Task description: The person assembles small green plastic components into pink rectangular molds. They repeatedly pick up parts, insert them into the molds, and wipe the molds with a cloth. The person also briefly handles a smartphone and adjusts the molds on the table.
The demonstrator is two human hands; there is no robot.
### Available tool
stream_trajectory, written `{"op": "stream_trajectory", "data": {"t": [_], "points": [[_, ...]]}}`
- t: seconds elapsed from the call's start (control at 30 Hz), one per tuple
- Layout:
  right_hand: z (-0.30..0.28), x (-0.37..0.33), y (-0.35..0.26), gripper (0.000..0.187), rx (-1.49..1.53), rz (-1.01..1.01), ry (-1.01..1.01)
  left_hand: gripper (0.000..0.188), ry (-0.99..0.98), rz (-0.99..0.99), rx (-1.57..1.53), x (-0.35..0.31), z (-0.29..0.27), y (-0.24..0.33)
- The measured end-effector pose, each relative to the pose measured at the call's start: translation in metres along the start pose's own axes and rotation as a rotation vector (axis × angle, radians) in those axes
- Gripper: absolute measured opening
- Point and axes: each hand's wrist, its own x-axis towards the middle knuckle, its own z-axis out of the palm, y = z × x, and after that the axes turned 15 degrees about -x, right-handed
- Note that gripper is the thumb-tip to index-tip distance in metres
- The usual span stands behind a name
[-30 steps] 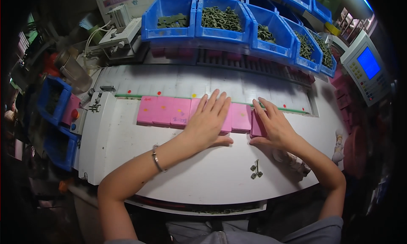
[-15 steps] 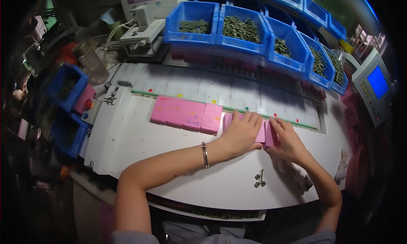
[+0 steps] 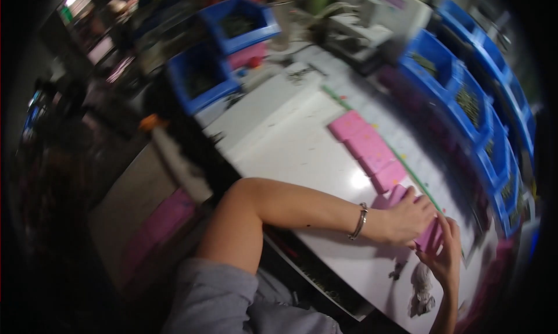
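Observation:
A row of pink boxes [image 3: 369,148] with small coloured marks lies along a green strip on the white worktop. Past the row's near end, my left hand [image 3: 411,219] bends over more pink boxes, its fingers curled around their top and a metal bracelet at the wrist. My right hand [image 3: 444,254] grips the outer end of a darker pink box [image 3: 429,236], with the thumb on the near side and the fingers on the far side. The two hands almost touch and hide much of these boxes. Motion blurs the picture somewhat.
Blue bins [image 3: 474,104] of small greenish parts run along the right side; two more blue bins [image 3: 200,81] stand at the far left. A few small metal parts [image 3: 398,270] and a crumpled whitish bundle [image 3: 421,290] lie near my right hand. Pink boxes [image 3: 160,229] sit lower left.
The whole view has swung to the left, so the worktop now appears tilted and further right. Both hands stay on the pink boxes, in much the same grip.

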Motion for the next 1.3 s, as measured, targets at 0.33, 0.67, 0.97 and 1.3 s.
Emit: {"op": "stream_trajectory", "data": {"t": [0.33,0.67,0.97,1.3], "points": [[-0.037,0.042,-0.193,0.087,-0.053,-0.476,-0.057,0.051,0.327,-0.406,0.357,-0.181,-0.136,0.061],[0.104,0.084,-0.429,0.065,0.142,-1.14,-0.039,0.077,0.357,-1.114,0.369,-0.422,-0.178,0.092],[0.201,0.115,-0.553,0.083,0.127,-1.235,-0.223,0.068,0.238,-1.313,0.525,-0.537,-0.189,0.046],[0.176,0.101,-0.477,0.063,0.128,-1.106,-0.004,0.074,0.281,-1.306,0.367,-0.509,-0.186,0.007]]}}
